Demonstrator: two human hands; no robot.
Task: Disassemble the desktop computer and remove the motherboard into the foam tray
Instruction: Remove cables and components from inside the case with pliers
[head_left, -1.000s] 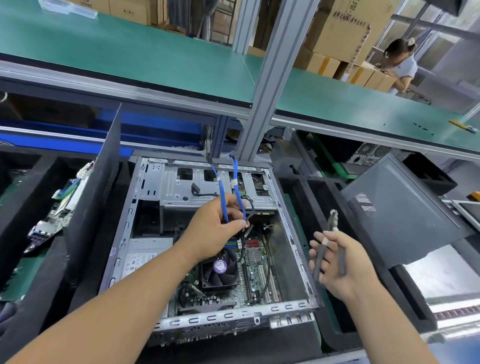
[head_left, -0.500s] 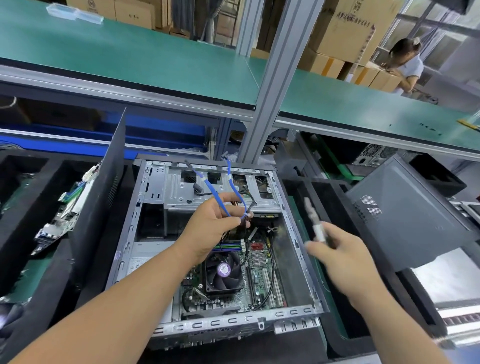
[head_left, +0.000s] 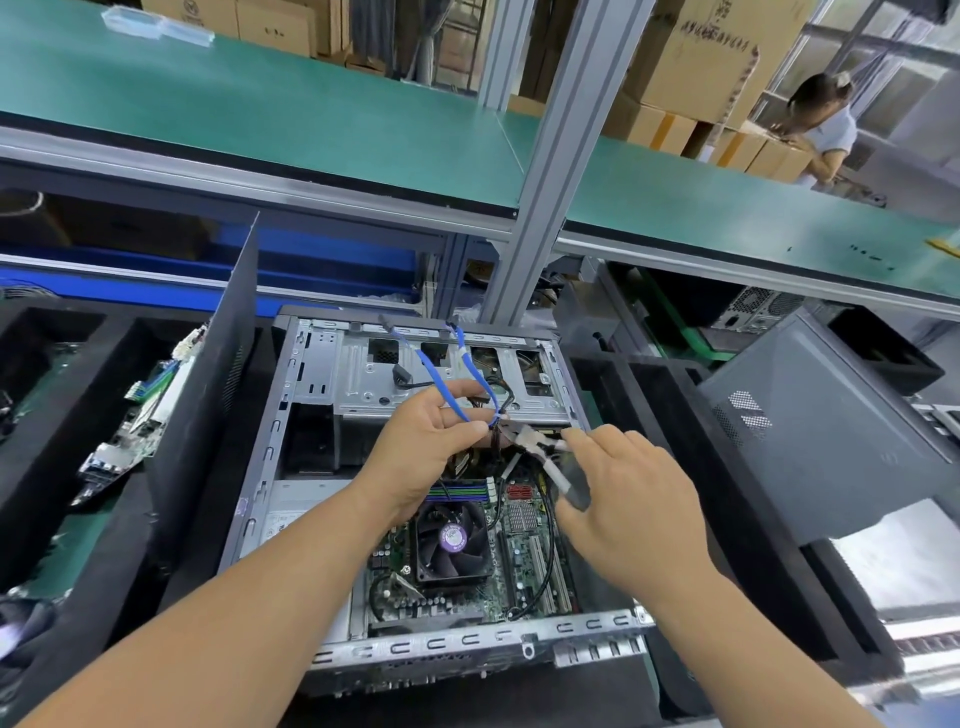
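The open desktop case (head_left: 291, 467) lies flat in front of me, its motherboard (head_left: 524, 561) with a black fan (head_left: 451, 540) inside. Over the case my left hand (head_left: 426, 447) pinches a bundle of two blue cables (head_left: 423, 366) that run up to the drive cage. My right hand (head_left: 618, 504) grips grey-handled pliers (head_left: 545, 452), and their jaws sit at the tied point of the bundle beside my left fingertips. A black foam tray (head_left: 67, 322) stands at the left with another circuit board (head_left: 140, 415) in it.
A dark side panel (head_left: 208, 395) stands upright left of the case. A grey case cover (head_left: 821, 431) leans at the right over more black foam (head_left: 691, 467). A metal post (head_left: 556, 156) and a green shelf (head_left: 260, 98) rise behind; a person (head_left: 826, 130) works at the far right.
My right hand has swung the pliers left from beside the case to the cable bundle. My left hand has kept its hold on the blue cables and lifted them slightly.
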